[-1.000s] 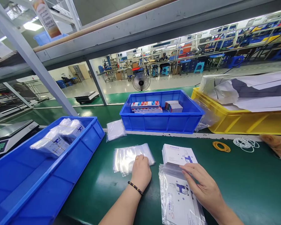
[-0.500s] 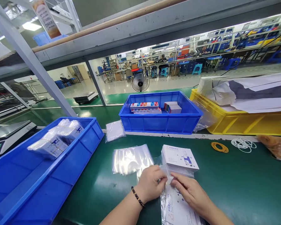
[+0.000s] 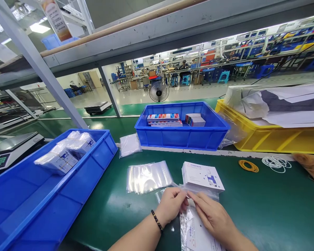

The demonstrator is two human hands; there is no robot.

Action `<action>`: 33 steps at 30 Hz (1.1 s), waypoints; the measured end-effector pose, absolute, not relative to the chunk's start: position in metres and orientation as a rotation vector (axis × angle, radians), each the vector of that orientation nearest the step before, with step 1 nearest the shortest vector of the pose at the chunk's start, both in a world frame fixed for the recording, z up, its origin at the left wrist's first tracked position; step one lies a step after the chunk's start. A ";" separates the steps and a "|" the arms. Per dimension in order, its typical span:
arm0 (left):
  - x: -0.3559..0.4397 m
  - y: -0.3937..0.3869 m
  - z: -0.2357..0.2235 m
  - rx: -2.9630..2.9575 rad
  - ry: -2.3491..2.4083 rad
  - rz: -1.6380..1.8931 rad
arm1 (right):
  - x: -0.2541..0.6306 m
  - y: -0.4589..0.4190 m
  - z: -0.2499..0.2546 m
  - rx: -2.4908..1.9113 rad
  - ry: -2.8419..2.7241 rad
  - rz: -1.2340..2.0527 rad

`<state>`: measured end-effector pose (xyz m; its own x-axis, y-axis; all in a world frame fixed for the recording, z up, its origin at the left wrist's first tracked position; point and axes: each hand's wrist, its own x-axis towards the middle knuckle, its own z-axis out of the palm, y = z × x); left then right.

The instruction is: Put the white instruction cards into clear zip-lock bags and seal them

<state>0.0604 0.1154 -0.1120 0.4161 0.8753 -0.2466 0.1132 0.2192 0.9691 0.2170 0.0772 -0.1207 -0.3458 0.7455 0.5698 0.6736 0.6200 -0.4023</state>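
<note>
Bagged printed sheets (image 3: 197,230) lie on the green tabletop (image 3: 112,205) right under both hands, printed side up, with the lower end running out of view. Left hand (image 3: 172,206) is pinching some thin clear plastic between thumb and fingers at the top end of that bagged pile. A second ago it was over on the pile of empty clear bags (image 3: 149,177), so it's come right across. Right hand (image 3: 211,213) has its fingers close together across the bagged sheets, tips meeting the left hand's; can't tell whether it's really gripping anything. Its fingertips sit further left and a bit lower than they did a second back.

A strip of clear film (image 3: 160,196) now pokes out beside the left hand, just below the empty bags. The loose sheet stack (image 3: 202,175) just past the hands hasn't moved, but its near edge isn't covered by fingers anymore.

Further out it's all the same as before: white packet (image 3: 130,145) by the blue bin of boxes (image 3: 181,137), banded bundles (image 3: 57,161) in the left-side blue bin (image 3: 68,212), yellow (image 3: 248,166) and white rubber bands (image 3: 276,164) off to the right.
</note>
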 end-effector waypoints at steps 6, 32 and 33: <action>0.061 0.112 -0.110 1.290 1.018 0.748 | 0.209 0.074 -0.104 -1.134 -2.063 0.331; 0.058 0.110 -0.105 1.442 1.076 0.675 | 0.208 0.074 -0.104 -1.145 -2.005 -0.056; 0.056 0.112 -0.103 1.376 1.081 0.674 | 0.207 0.074 -0.104 -1.115 -2.039 -0.041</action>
